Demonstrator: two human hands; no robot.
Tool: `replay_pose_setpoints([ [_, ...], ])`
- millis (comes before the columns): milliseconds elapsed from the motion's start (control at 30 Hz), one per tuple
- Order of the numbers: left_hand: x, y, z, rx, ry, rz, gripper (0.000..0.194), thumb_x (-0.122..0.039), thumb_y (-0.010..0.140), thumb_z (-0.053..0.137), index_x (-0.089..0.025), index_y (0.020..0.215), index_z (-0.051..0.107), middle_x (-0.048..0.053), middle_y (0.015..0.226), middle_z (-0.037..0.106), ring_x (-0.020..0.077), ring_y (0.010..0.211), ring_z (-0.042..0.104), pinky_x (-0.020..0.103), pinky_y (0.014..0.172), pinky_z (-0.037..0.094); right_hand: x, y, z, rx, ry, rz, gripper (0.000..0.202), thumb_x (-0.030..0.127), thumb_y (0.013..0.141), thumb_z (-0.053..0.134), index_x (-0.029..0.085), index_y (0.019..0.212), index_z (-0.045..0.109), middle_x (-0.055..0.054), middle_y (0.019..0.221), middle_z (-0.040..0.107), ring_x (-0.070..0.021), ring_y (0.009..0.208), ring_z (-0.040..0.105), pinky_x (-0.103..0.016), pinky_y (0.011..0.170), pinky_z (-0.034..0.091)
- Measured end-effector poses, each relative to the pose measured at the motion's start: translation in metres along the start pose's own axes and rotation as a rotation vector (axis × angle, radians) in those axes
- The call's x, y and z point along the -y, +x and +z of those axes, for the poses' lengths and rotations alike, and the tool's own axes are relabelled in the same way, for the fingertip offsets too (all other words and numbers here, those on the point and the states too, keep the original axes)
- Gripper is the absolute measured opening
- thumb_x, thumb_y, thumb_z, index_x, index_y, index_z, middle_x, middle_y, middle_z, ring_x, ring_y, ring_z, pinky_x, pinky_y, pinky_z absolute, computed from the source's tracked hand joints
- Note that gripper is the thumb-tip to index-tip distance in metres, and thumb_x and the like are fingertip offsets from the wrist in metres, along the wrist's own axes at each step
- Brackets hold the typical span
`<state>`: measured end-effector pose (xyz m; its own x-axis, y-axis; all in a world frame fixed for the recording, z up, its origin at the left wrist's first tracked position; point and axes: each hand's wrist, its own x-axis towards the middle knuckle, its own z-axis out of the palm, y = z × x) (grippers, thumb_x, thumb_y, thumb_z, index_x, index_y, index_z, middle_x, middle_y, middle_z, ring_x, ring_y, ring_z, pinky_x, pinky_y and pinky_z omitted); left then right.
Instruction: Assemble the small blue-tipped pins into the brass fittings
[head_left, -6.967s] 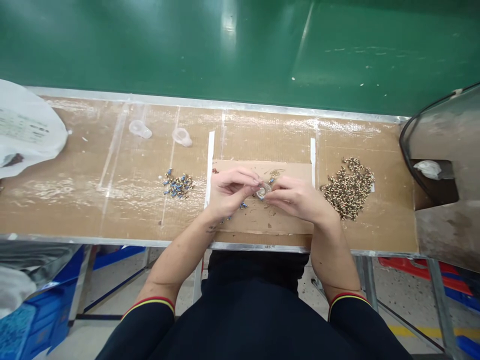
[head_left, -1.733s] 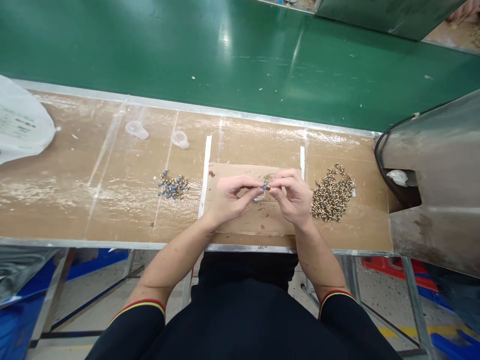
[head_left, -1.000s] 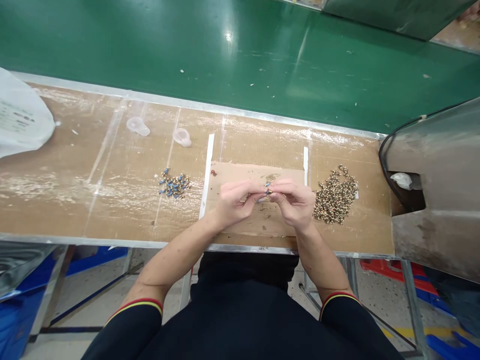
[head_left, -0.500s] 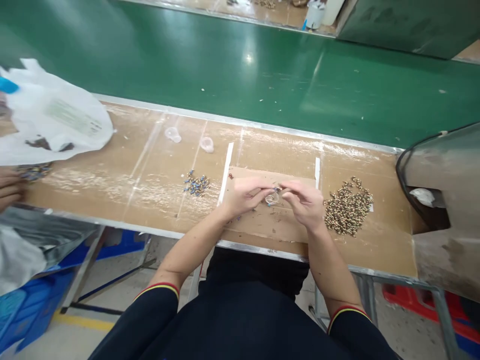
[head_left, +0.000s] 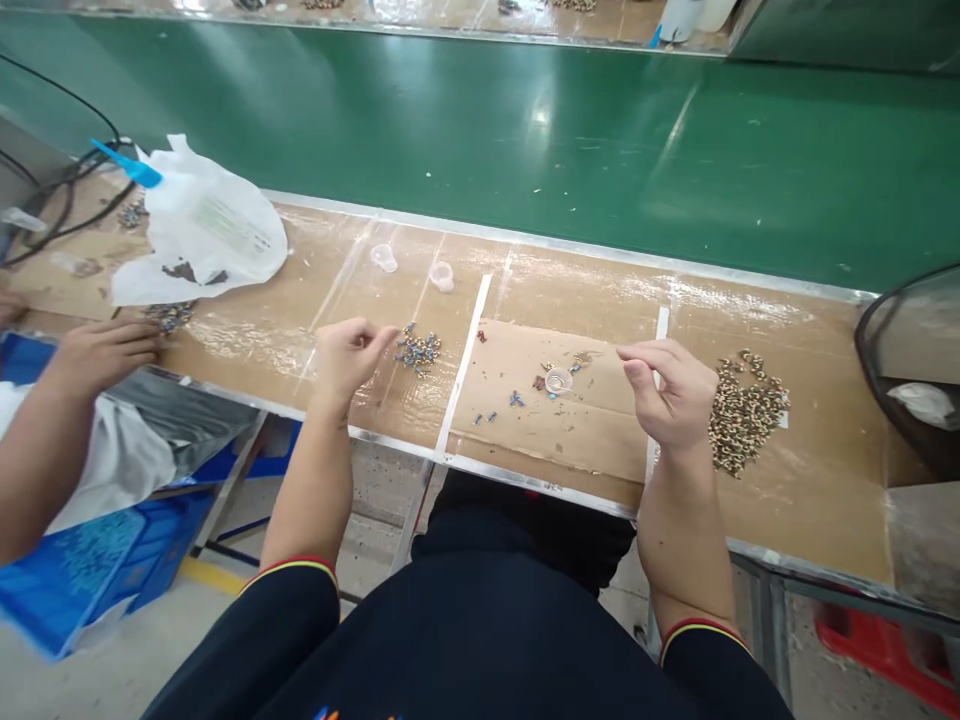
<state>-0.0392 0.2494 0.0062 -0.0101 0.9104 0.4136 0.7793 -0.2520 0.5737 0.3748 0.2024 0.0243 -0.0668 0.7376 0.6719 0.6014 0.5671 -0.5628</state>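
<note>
My left hand [head_left: 349, 362] is closed, thumb against curled fingers, just left of a small pile of blue and gold pieces [head_left: 420, 350]. Over the right edge of a cardboard sheet [head_left: 600, 442], my right hand [head_left: 671, 390] is pinched closed, left of a large pile of gold-brown pieces [head_left: 746, 415]. Anything between the fingers of either hand is too small to make out. A small clear cup [head_left: 558, 381] stands on the cardboard, with several blue pieces [head_left: 517, 399] nearby.
Two clear plastic cups [head_left: 384, 258] [head_left: 442, 277] lie toward the back. At the left are a white bag [head_left: 232, 225], a blue-tipped bottle [head_left: 139, 170] and another person's hand [head_left: 109, 350] by a pile [head_left: 171, 316]. A black cable [head_left: 862, 340] curves at the right.
My hands have moved apart from above the clear cup, the left to the left and the right to the right. The view has shifted left, showing more of the other person's arm.
</note>
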Motion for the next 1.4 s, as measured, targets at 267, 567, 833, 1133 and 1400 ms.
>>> replay_pose_setpoints([
  [267,-0.067,-0.056,0.029,0.401,-0.278,0.459,0.022,-0.016,0.098,0.057,-0.024,0.085,0.073,0.003,0.083,0.078,0.0152,0.077,0.071,0.028,0.072,0.055,-0.009,0.003,-0.002,0.398,0.048,-0.051,0.016,0.032,0.098,0.068,0.025,0.085,0.075,-0.003,0.083,0.079,-0.0194,0.076,0.074,-0.033,0.068,0.059],
  [567,-0.071,-0.072,0.042,0.579,0.032,0.352,0.016,-0.032,0.098,0.063,-0.022,0.092,0.073,0.006,0.089,0.072,0.0217,0.083,0.069,0.032,0.073,0.054,-0.015,-0.002,-0.001,0.625,0.011,0.04,0.02,0.043,0.095,0.072,0.025,0.1,0.077,-0.005,0.101,0.078,-0.0206,0.088,0.074,-0.033,0.074,0.058],
  [833,-0.077,-0.05,0.041,0.597,-0.107,0.313,0.018,-0.024,0.1,0.055,-0.021,0.088,0.069,0.004,0.086,0.072,0.0198,0.079,0.068,0.031,0.072,0.054,-0.015,-0.003,0.008,0.663,0.021,-0.015,0.015,0.03,0.099,0.065,0.022,0.093,0.076,-0.004,0.089,0.073,-0.0174,0.081,0.068,-0.031,0.071,0.053],
  [1133,-0.129,0.002,0.08,0.339,-0.716,0.142,0.009,-0.027,0.087,0.076,-0.019,0.09,0.076,0.004,0.085,0.08,0.0152,0.074,0.075,0.027,0.07,0.062,-0.015,-0.003,0.012,0.665,0.03,-0.07,0.013,0.028,0.099,0.065,0.021,0.095,0.075,-0.005,0.089,0.071,-0.0178,0.079,0.067,-0.031,0.069,0.053],
  [1400,-0.126,-0.004,0.127,0.375,-0.941,-0.105,0.021,-0.037,0.081,0.083,-0.018,0.087,0.079,0.008,0.087,0.082,0.0194,0.082,0.078,0.034,0.078,0.066,-0.01,-0.005,0.026,0.574,-0.023,-0.095,0.022,0.029,0.103,0.058,0.021,0.092,0.075,-0.005,0.082,0.07,-0.0172,0.074,0.064,-0.03,0.067,0.051],
])
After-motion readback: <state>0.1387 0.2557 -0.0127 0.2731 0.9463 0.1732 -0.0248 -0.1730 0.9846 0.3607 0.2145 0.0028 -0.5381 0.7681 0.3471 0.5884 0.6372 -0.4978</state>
